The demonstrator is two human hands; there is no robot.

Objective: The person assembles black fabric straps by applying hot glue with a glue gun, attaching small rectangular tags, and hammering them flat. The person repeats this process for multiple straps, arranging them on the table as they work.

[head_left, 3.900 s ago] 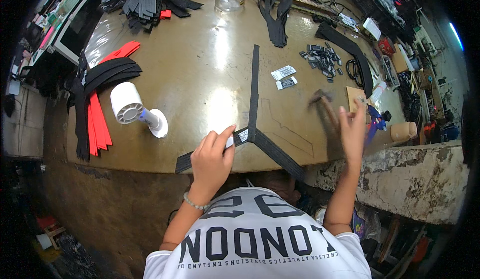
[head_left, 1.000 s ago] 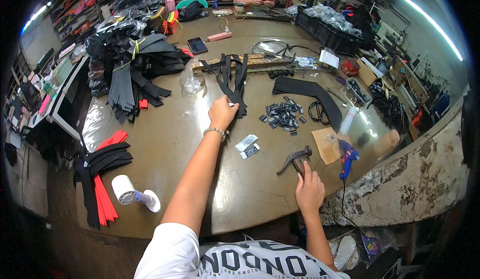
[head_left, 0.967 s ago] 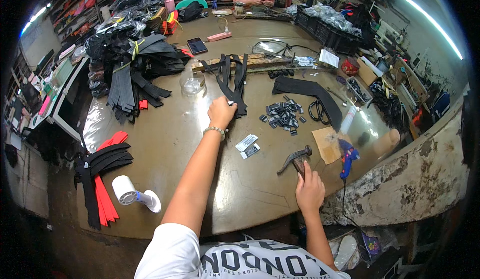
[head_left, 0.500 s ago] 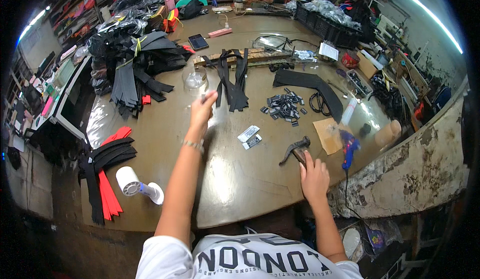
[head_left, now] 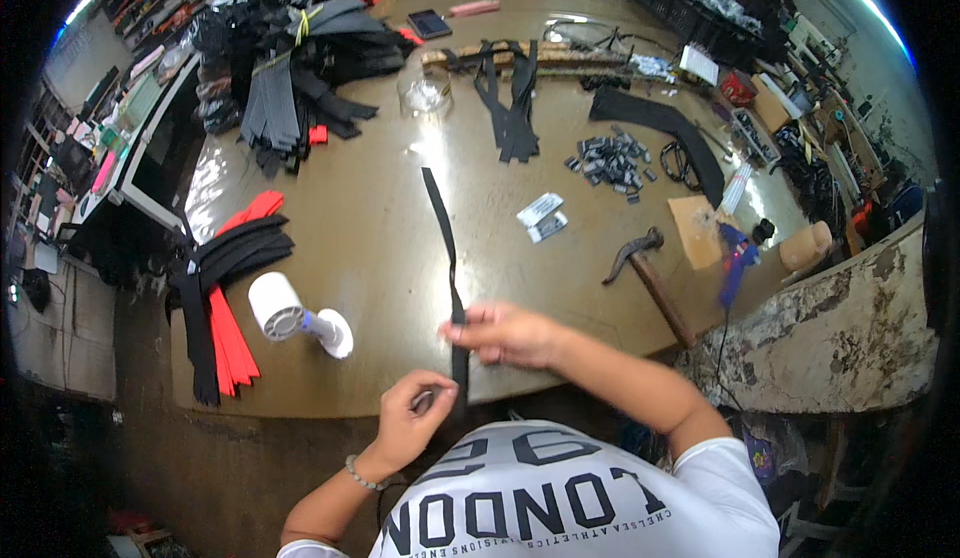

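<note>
Right hand (head_left: 510, 338) off hammer (head_left: 662, 296), angled leftward, pinched on black strap (head_left: 445, 234); left hand (head_left: 408, 418) drawn back, curled round dark object (head_left: 423, 400)

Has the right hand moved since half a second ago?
Yes. The right hand has left the hammer and moved leftward: once right of the white labels, it is now below and slightly left of them in view, at the narrow black strap.

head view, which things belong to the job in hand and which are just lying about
Likely part of the job:
black strap, in the right hand, with the left hand at its near end
claw hammer, untouched, perhaps a tool for it

Probably just lying about:
white fan
smartphone
pink power strip
</note>
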